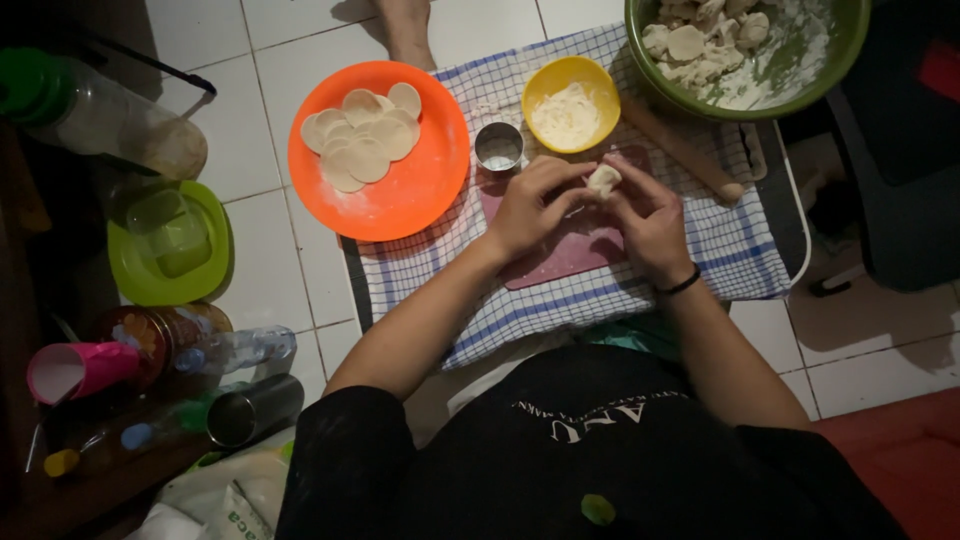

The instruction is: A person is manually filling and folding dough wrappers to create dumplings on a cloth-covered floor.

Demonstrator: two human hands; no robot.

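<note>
Head view: left hand (530, 208) and right hand (648, 215) pinch a small dough piece (603, 180) between fingertips, fingers closed on it, above pink board (560, 255) on checked cloth (730, 250); yellow bowl (570, 75) just behind; orange plate (400, 190) holds dough rounds (362, 135)

Glowing brightest over the orange plate (400, 190) and checked cloth (560, 300) at centre; dimming fast toward the left edge, leaving bottles (230, 350) murky. Casting soft shadows beneath both hands. Blurring slightly throughout, showing grain, bending faintly at the corners.
</note>
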